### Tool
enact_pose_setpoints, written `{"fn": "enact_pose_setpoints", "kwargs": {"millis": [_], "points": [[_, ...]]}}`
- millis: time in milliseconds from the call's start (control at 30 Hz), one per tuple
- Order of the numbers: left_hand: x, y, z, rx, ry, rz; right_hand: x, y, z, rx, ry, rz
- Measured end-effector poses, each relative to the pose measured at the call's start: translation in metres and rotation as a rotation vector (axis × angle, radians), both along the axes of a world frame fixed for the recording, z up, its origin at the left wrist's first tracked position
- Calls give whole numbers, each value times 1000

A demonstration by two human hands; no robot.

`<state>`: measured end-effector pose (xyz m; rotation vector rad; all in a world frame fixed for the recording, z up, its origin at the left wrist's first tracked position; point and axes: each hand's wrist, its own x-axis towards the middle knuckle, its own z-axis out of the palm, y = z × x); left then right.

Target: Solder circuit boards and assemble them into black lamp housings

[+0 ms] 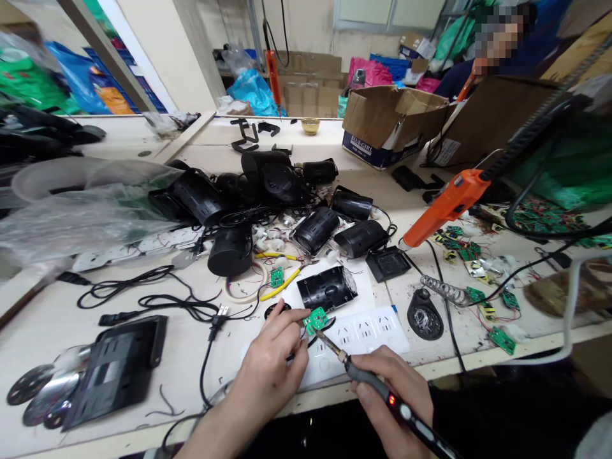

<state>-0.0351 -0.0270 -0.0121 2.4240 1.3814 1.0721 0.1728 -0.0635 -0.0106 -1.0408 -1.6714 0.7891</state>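
Note:
My left hand (275, 357) pinches a small green circuit board (316, 320) between thumb and fingers, above a white power strip (368, 333). In my right hand (389, 392) is a soldering iron (377, 382) with a lit red display. Its tip reaches the lower edge of the board; whether it touches cannot be made out. Just behind the board lies an open black cylindrical housing (327, 288). Yellow-handled pliers (282, 285) rest beyond my left hand, near another green board (276, 276).
An orange electric screwdriver (442, 207) hangs at the right. Black housings (315, 229) are heaped mid-table. A soldering iron stand (425, 313) and loose circuit boards (502, 340) lie to the right. Black cords (162, 296) sprawl at left. Behind a cardboard box (392, 121) is another person.

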Motion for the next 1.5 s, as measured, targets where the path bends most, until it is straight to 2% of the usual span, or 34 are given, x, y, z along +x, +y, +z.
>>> {"fn": "enact_pose_setpoints", "kwargs": {"millis": [333,467,600,667,833,900,1000,1167,1267,1367,1500], "points": [[-3,-1,-3,-33,10,10,3,3,1,12,-46,-11],[-6,-2,-1,-44,42,14,2,1,-8,89,-55,-62],[-8,-2,-2,-25,63,1,-12,4,-24,222,-104,-231],[-9,-3,-3,-17,73,-10,-21,10,-28,263,-190,-264],[-15,-8,0,-18,86,-46,-41,28,-25,235,-332,-197],[-22,-12,5,-44,101,-48,-46,32,-24,208,-325,-118],[-40,-20,14,-76,186,5,-53,33,-23,256,-264,-22],[-83,-34,34,-5,285,176,-57,29,-16,406,-195,-49],[-100,-38,41,47,283,326,-54,25,-11,422,-172,-47],[-96,-39,35,102,271,389,-49,19,-11,398,-176,-36],[-69,-41,12,81,270,316,-40,9,-14,367,-181,-49]]}}
